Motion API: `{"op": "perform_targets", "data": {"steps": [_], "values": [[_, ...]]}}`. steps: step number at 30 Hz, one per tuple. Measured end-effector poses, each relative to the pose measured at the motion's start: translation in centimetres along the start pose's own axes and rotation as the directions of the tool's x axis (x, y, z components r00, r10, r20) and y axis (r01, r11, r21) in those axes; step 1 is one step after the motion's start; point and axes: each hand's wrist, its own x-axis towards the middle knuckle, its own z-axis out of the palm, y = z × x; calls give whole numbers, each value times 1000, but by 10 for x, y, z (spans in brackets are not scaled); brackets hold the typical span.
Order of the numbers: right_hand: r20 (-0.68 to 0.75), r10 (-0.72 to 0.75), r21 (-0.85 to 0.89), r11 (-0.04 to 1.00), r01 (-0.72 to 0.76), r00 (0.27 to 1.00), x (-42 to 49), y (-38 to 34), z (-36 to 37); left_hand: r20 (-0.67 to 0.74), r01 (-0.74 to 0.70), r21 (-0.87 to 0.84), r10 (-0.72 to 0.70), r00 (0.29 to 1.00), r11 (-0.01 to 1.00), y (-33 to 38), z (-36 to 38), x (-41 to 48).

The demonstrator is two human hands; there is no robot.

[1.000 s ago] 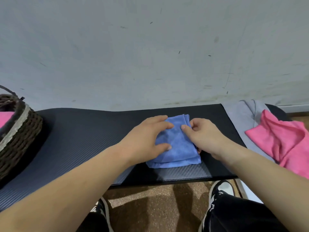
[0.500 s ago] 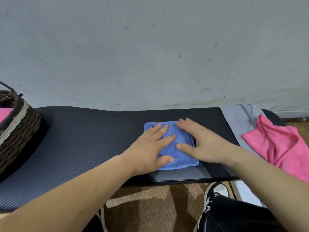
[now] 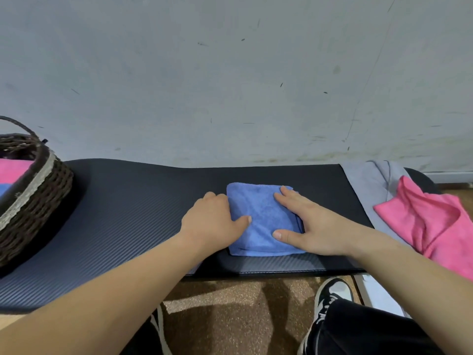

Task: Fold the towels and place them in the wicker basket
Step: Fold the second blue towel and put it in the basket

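A blue towel [image 3: 261, 213], folded into a small square, lies on the black mat [image 3: 128, 213] right of centre. My left hand [image 3: 210, 221] is at its left edge, thumb on top and fingers curled down at the edge, pinching it. My right hand [image 3: 314, 226] lies flat on the towel's right side with fingers spread. The wicker basket [image 3: 38, 180] stands at the far left of the mat. It holds a folded pink towel [image 3: 12, 170], with a bit of blue cloth below it.
A crumpled pink towel [image 3: 435, 221] lies on a grey towel [image 3: 366, 185] at the mat's right end. A grey wall rises directly behind the mat. Bare mat stretches between the blue towel and the basket. My shoe [image 3: 332, 293] and brown floor are below the front edge.
My left hand has slid off the top of the blue towel to its left edge and curled around it. My right hand has stayed flat, shifting slightly to the right.
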Motion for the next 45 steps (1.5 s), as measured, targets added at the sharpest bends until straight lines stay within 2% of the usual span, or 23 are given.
{"op": "perform_targets", "data": {"steps": [3, 8, 10, 13, 16, 20, 24, 26, 29, 31, 34, 36, 40, 43, 45], "values": [[-33, -63, -90, 994, 60, 997, 0, -9, 2, 16, -1, -196, 4, 1000, 981, -6, -8, -3], [-40, -135, -99, 986, 130, 990, 8, -26, 9, -93, -21, -292, -6, 996, 956, -21, -32, -11], [-14, -129, -72, 989, 128, 992, 13, -31, 14, -118, -38, -254, 8, 993, 966, -25, -43, -12], [19, -127, -54, 990, 128, 992, 19, -37, 18, -139, -76, -85, 64, 988, 993, -25, -59, -11], [24, -121, -38, 992, 121, 992, 19, -39, 20, -133, -109, -38, 103, 986, 993, -12, -66, -12], [20, -134, -19, 991, 134, 991, 21, -36, 23, 10, -243, 103, 243, 970, 965, 17, -52, -22], [17, -209, 27, 978, 209, 978, 24, -31, 19, 117, -379, 101, 368, 922, 920, 19, -30, -22], [-2, -177, 19, 984, 177, 984, 26, -27, 16, 110, -400, 143, 387, 916, 905, 10, -28, -20], [-33, -140, 49, 989, 142, 990, 26, -28, 9, 17, -449, 247, 460, 888, 859, 1, -25, -20], [-54, -138, 63, 988, 141, 989, 26, -30, 8, 80, -461, 230, 455, 887, 857, 1, -18, -19], [-175, -9, -1, 1000, 9, 984, 29, -30, 5, 157, -485, 229, 460, 874, 844, 6, 0, -16], [-222, 39, 18, 999, -36, 974, 31, -33, 2, 149, -473, 210, 450, 881, 856, 8, 4, -14], [-143, 8, 43, 999, -2, 990, 35, -42, 5, 29, -400, 202, 403, 915, 894, 5, -5, -20], [-124, 28, 15, 1000, -26, 992, 38, -48, 2, -54, -197, 320, 225, 973, 927, 0, -19, -21], [-120, 27, -1, 1000, -27, 992, 39, -52, -1, 6, -89, 283, 91, 996, 955, -5, -23, -21]]}}
